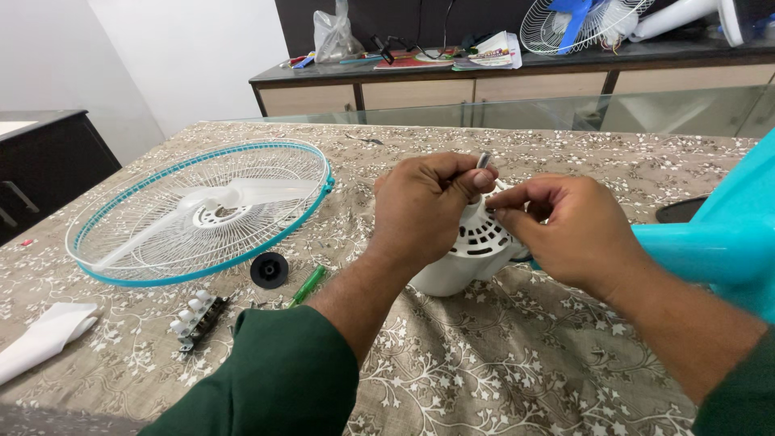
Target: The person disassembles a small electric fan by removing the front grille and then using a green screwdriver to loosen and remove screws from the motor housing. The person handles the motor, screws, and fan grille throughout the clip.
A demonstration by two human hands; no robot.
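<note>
1. Left hand [420,206]: you are curling your fingers into a loose fist, with thumb and forefinger pinched together on a thin metal shaft [483,160] that is sticking up just past the fingertips.
2. Right hand [569,226]: you are pressing thumb and forefinger together against the top of the motor housing [468,254]; whether they are gripping a small part is too fine to tell.
3. Motor housing: white, slotted, it is sitting on the cloth [500,371] directly beneath and between both sets of fingers, touching both hands.
4. Teal stand [726,242]: it is lying just beyond your right knuckles, behind the housing.
5. Fan guard [202,211]: white wire with a teal rim and a white blade inside, it is lying well to the left of your left fingers.
6. Black cap [269,270]: it is resting near the guard's rim, below-left of your left wrist.
7. Green screwdriver [307,285]: it is lying just beside the cap, close to your left forearm.
8. Switch block [196,319]: it is sitting further left, apart from both hands.
</note>
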